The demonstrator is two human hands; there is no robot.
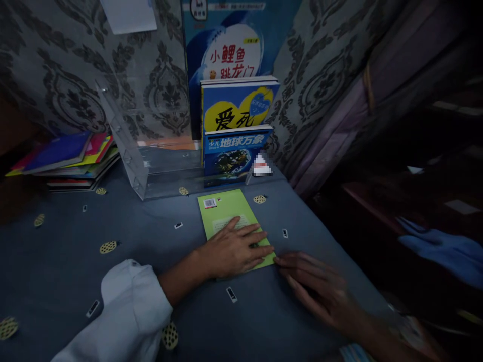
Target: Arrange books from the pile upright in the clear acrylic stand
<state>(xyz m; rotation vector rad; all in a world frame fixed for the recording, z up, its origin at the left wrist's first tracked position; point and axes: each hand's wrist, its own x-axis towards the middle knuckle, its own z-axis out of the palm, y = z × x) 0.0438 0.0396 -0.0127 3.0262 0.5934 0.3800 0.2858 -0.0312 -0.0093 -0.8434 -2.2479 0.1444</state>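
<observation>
A thin green book [230, 206] lies on the blue patterned cloth, its barcode and printed text panel facing up. My left hand [236, 249] rests flat on its lower half with fingers spread, covering part of the text. At the book's lower right corner, the fingertips of my right hand [313, 284] touch or nearly touch the edge. The fingers of that hand are stretched out side by side, with the thumb lower and apart from them.
Behind the green book stands a clear plastic book rack [128, 151] holding several upright books, a blue one [230, 173] in front. A pile of colourful books [71, 156] lies at the left. The tablecloth [151, 226] ends along a slanting right edge, with a blue cloth [445, 256] beyond.
</observation>
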